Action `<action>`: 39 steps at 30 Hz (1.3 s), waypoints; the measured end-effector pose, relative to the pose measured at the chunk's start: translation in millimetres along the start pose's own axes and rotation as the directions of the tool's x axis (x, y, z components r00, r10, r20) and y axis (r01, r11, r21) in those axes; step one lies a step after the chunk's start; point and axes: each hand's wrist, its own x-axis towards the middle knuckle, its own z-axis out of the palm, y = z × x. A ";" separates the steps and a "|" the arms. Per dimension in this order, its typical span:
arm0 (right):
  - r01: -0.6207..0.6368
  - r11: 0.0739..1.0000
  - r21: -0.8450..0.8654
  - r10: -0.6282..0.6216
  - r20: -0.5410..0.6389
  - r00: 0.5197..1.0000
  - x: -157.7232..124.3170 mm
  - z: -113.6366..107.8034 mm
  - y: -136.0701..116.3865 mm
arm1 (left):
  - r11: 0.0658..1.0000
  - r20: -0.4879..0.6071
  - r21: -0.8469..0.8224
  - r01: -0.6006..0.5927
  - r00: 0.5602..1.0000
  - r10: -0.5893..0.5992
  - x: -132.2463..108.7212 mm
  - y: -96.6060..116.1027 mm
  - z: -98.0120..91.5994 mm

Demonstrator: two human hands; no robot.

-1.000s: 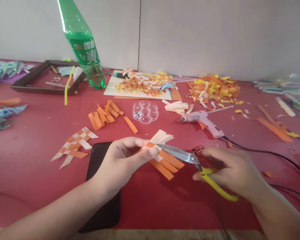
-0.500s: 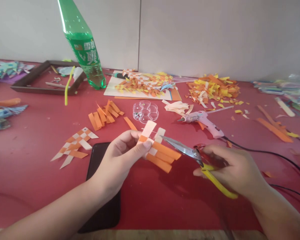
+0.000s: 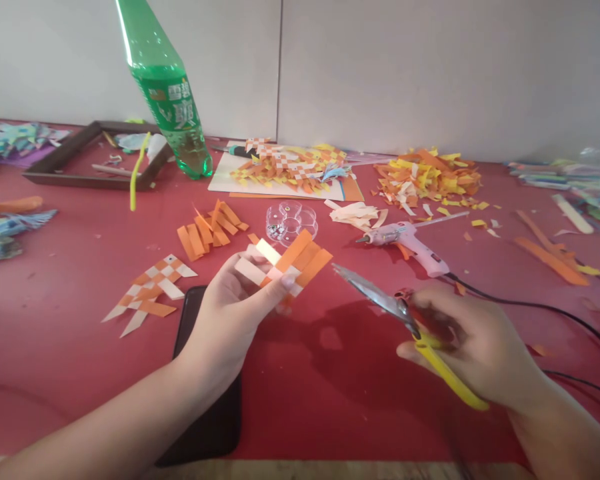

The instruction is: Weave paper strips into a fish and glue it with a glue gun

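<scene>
Between the thumb and fingers of my left hand [image 3: 245, 300] is a small woven paper piece [image 3: 300, 259], its orange and white strips sticking out on several sides. My right hand [image 3: 470, 340] grips a pair of scissors [image 3: 380, 293] with yellow and red handles. The blades look closed, and their tip points at the woven piece with a gap between them. A finished-looking woven paper fish [image 3: 163, 280] in orange and white lies on the red table to the left. Beneath my left forearm is a black phone [image 3: 215, 420].
Orange strips [image 3: 210, 230] and a clear compartment case [image 3: 293, 223] lie beyond my left hand. A pink glue gun [image 3: 405, 241] trails a black cord on the right. Farther back are a green bottle [image 3: 173, 100], a dark frame [image 3: 85, 179] and a heap of paper scraps [image 3: 430, 177].
My left hand has turned the woven piece, so its orange strips now point up and right. My right hand has drawn the scissors slightly right and down, away from the paper.
</scene>
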 end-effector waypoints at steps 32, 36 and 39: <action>0.126 0.942 -0.311 -0.164 -0.101 0.981 4.3 7.4 -8.1 | 0.995 0.080 0.075 0.070 0.994 -0.076 1.1 -10.3 -5.0; 0.161 0.911 -0.380 -0.226 -0.132 0.965 4.6 7.3 -6.7 | 0.997 0.062 0.030 0.074 0.995 -0.076 1.0 -10.1 -3.5; 0.177 0.891 -0.417 -0.263 -0.159 0.952 6.9 6.9 -6.9 | 0.996 0.061 0.019 0.093 0.994 -0.094 0.0 -7.8 -1.3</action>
